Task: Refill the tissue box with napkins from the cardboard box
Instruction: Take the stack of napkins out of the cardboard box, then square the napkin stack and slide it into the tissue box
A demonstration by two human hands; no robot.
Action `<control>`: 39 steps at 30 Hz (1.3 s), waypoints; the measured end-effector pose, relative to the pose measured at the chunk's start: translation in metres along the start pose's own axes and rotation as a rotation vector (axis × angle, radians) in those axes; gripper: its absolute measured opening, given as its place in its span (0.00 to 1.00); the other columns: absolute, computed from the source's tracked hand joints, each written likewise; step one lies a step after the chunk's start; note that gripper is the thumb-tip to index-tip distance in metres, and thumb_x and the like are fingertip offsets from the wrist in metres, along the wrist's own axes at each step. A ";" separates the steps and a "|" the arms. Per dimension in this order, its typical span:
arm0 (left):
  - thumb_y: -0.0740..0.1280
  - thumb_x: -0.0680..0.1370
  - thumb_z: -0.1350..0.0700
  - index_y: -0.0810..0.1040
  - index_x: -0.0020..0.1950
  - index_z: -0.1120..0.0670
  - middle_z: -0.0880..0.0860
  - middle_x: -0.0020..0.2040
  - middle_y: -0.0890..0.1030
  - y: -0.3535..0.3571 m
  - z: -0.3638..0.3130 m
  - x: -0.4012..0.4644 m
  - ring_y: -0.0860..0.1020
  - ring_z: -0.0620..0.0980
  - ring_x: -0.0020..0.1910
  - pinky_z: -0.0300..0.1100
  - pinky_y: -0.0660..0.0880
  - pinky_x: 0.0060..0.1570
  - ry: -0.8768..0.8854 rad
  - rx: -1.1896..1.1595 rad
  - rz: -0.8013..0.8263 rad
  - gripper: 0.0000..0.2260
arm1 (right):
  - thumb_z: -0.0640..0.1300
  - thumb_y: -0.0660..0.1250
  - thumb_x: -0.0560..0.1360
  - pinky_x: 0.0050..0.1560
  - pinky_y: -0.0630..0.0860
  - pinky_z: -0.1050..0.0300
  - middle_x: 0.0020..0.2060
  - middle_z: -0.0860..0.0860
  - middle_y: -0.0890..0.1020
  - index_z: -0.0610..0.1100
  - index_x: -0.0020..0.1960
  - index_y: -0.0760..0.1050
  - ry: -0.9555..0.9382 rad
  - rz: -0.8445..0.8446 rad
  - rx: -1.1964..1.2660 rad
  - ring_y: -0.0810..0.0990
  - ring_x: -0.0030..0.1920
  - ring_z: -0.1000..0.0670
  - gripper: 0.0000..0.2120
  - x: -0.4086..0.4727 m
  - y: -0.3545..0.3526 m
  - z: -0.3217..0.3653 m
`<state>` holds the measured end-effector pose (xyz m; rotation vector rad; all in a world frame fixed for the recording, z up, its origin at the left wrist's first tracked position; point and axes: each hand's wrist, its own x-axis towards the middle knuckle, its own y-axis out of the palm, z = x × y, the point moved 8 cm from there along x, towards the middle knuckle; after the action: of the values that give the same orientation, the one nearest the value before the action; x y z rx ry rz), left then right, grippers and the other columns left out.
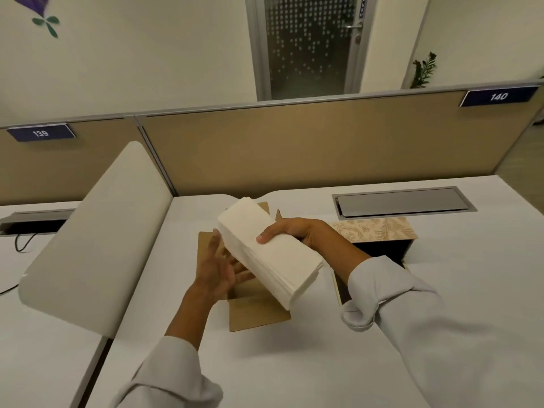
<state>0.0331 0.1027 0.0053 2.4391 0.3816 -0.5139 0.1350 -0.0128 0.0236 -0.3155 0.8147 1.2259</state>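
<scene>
A thick stack of white napkins (269,248) is held in the air above the open brown cardboard box (253,313) on the white desk. My right hand (291,231) grips the stack from its right side, thumb on top. My left hand (219,266) touches the stack's left edge and underside with fingers spread. The tissue box (379,235) stands open to the right behind my right forearm; its lid with a beige floral pattern is tilted up and the inside is dark. My arm hides part of it.
A white curved divider panel (97,234) rises at the left of the desk. A grey cable hatch (403,201) sits at the back right. A tan partition (294,148) with number plates 139 and 140 closes off the back.
</scene>
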 end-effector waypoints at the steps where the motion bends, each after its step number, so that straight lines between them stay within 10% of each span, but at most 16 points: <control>1: 0.61 0.70 0.30 0.69 0.72 0.52 0.62 0.68 0.75 0.007 -0.001 0.002 0.74 0.67 0.66 0.66 0.76 0.57 -0.012 0.001 0.024 0.37 | 0.50 0.81 0.61 0.48 0.83 0.48 0.45 0.45 0.87 0.45 0.60 0.74 0.033 0.033 -0.038 0.87 0.46 0.44 0.31 -0.008 0.002 -0.005; 11: 0.85 0.52 0.44 0.74 0.62 0.52 0.59 0.58 0.79 0.039 0.037 -0.001 0.81 0.61 0.56 0.59 0.81 0.53 -0.287 0.552 0.103 0.42 | 0.46 0.74 0.70 0.69 0.71 0.39 0.65 0.39 0.77 0.42 0.70 0.68 0.261 0.083 -0.390 0.78 0.63 0.39 0.31 -0.070 -0.009 -0.074; 15: 0.81 0.60 0.52 0.71 0.64 0.49 0.55 0.58 0.79 0.081 0.069 0.003 0.78 0.57 0.59 0.50 0.81 0.54 -0.113 0.918 0.218 0.35 | 0.45 0.82 0.61 0.56 0.82 0.44 0.58 0.44 0.83 0.43 0.61 0.76 0.107 -0.124 -0.641 0.84 0.55 0.42 0.30 -0.086 -0.030 -0.092; 23: 0.83 0.61 0.52 0.72 0.61 0.51 0.55 0.56 0.80 0.119 0.138 0.011 0.80 0.55 0.55 0.53 0.82 0.52 0.122 0.941 0.236 0.32 | 0.61 0.81 0.54 0.47 0.76 0.58 0.48 0.59 0.78 0.56 0.51 0.73 -0.042 -0.348 -1.004 0.77 0.47 0.56 0.31 -0.116 -0.074 -0.138; 30: 0.82 0.64 0.60 0.73 0.58 0.56 0.58 0.56 0.80 0.112 0.178 0.026 0.80 0.56 0.56 0.56 0.81 0.54 0.263 0.915 0.207 0.27 | 0.61 0.79 0.57 0.56 0.73 0.47 0.53 0.49 0.79 0.52 0.60 0.70 0.045 -0.431 -1.193 0.75 0.49 0.50 0.36 -0.114 -0.108 -0.202; 39: 0.81 0.65 0.57 0.60 0.67 0.46 0.49 0.62 0.74 0.091 0.234 0.041 0.75 0.52 0.64 0.35 0.77 0.54 0.205 1.045 0.151 0.39 | 0.53 0.77 0.63 0.66 0.68 0.44 0.66 0.50 0.73 0.51 0.71 0.64 -0.123 -0.701 -1.025 0.69 0.65 0.47 0.40 -0.112 -0.129 -0.270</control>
<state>0.0409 -0.1060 -0.1395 3.5079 -0.0339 -0.4563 0.1392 -0.3033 -0.1093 -1.2252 -0.1234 0.8768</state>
